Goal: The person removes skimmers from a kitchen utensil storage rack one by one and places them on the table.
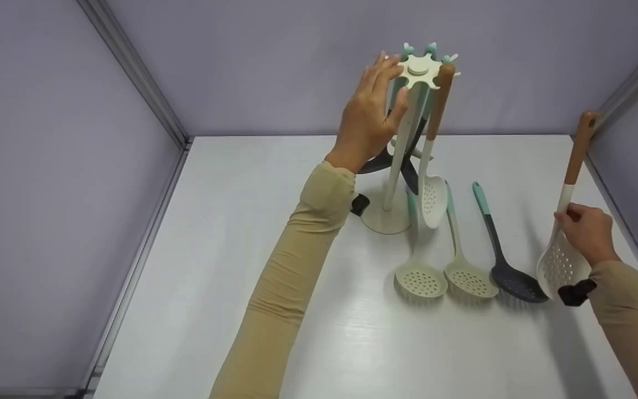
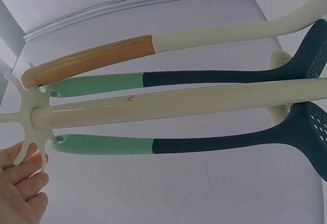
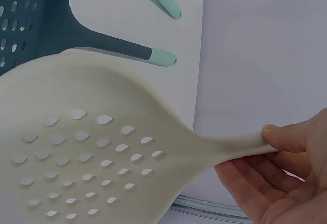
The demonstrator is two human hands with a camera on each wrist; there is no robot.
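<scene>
Left hand (image 1: 371, 113), fingers spread, steadies the rack (image 1: 418, 72); right hand (image 1: 587, 230) at 3 o'clock pinches a skimmer (image 1: 562, 260) upright.

Cream rack (image 1: 402, 144): upright post on round base, star-shaped slotted top, at table rear centre. A wood-handled cream skimmer and dark teal-handled utensils hang from its slots. Skimmer (image 1: 562, 244): cream perforated head, cream neck, wooden handle end; held tilted, handle up, head low above table at right.
</scene>
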